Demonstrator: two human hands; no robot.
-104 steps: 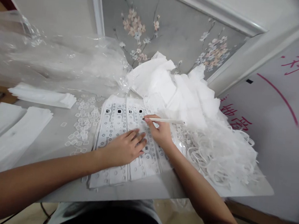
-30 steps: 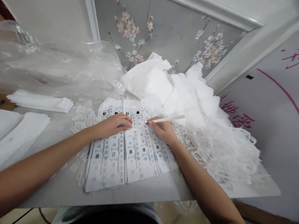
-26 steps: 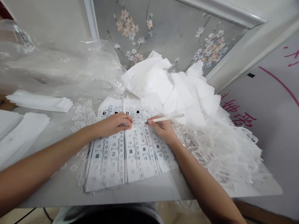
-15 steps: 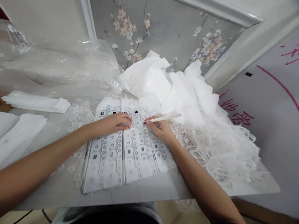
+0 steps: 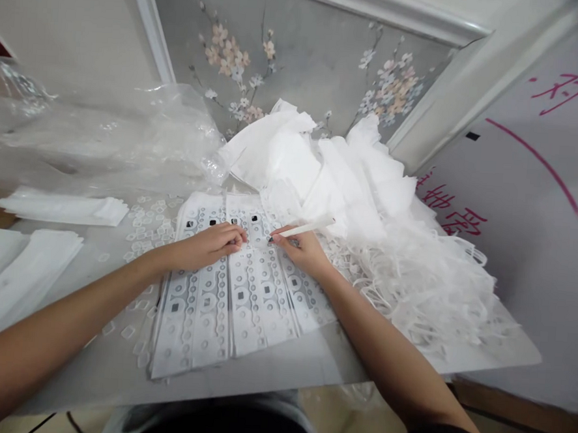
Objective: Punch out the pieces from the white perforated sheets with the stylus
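Left hand (image 5: 213,243) has shifted up the printed sheets (image 5: 208,326) on the surface (image 5: 284,366), fingers curled, whether gripping anything I cannot tell; right hand (image 5: 305,250) grasps one pen (image 5: 312,226) over them. Three white stacks (image 5: 69,207) lie left.

The head camera looks forward and down at the nearby hands (image 5: 217,241) and table (image 5: 280,367).

Sheets (image 5: 247,299) on table (image 5: 290,360) — plastic bag (image 5: 102,140) behind, left
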